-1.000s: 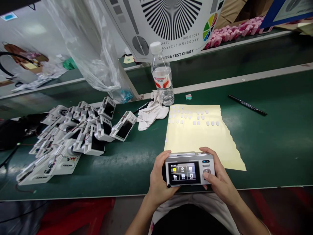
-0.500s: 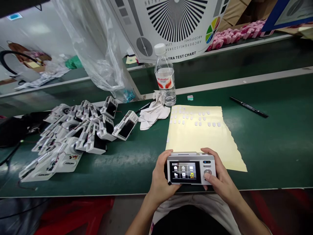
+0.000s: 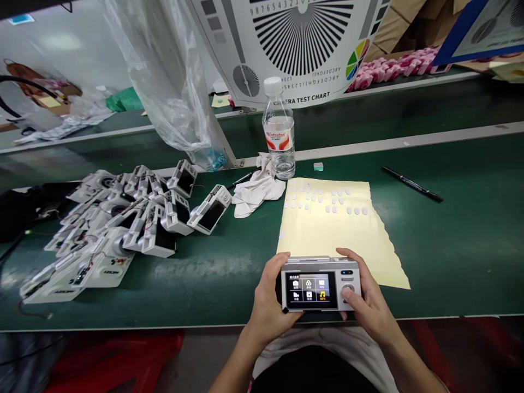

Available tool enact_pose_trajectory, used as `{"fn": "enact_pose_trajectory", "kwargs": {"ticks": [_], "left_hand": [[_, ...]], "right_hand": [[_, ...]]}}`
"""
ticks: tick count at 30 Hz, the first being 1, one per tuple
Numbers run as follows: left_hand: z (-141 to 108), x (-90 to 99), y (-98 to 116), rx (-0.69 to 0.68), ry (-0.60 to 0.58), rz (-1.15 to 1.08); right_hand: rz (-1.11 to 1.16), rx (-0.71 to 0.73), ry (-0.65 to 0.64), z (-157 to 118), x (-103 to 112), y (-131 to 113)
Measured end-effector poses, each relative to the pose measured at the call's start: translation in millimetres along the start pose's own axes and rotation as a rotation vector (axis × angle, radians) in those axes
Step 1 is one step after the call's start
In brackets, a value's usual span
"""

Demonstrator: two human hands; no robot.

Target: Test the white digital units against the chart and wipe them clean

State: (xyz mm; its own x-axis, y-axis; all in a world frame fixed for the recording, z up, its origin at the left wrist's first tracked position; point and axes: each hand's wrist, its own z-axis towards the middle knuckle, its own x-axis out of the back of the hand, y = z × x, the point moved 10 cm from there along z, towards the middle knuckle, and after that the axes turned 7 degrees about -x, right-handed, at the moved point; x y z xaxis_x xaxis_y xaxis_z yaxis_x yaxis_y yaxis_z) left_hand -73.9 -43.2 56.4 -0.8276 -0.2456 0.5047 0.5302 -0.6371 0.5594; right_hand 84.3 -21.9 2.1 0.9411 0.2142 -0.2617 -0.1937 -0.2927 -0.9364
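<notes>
A silver digital camera (image 3: 321,266) is held level above the front edge of the green bench, its rear screen facing me. The lit screen shows a menu of several icons, with a music-note icon highlighted in yellow. My left hand (image 3: 268,297) grips the camera's left end, fingers curling beneath. Around the right end is my right hand (image 3: 370,300), its thumb resting on the round control button. Just behind the camera lies a yellow sheet (image 3: 327,234) with small pale stickers in rows; the camera and hands cover part of its near edge.
Several white, partly open cameras (image 3: 123,218) are piled at left. A water bottle (image 3: 279,131) stands behind a crumpled white cloth (image 3: 258,191). A black pen (image 3: 412,184) lies at right, a small block (image 3: 318,166) near the bottle. A test chart (image 3: 303,49) hangs behind.
My view has shifted slightly. Both hands still hold the camera in the same way, the right thumb stays on the button, and the same menu icon is highlighted.
</notes>
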Motion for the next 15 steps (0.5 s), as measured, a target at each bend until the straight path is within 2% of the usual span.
{"fn": "enact_pose_trajectory", "kwargs": {"ticks": [11, 15], "left_hand": [[-1.9, -1.5, -2.8, 0.029, -0.024, -0.01], [-1.5, -1.7, -6.7, 0.066, -0.018, -0.025]], "right_hand": [[-0.048, 0.021, 0.014, -1.4, 1.0, -2.1], [-0.001, 0.016, -0.031, 0.1, -2.5, -4.0]]}}
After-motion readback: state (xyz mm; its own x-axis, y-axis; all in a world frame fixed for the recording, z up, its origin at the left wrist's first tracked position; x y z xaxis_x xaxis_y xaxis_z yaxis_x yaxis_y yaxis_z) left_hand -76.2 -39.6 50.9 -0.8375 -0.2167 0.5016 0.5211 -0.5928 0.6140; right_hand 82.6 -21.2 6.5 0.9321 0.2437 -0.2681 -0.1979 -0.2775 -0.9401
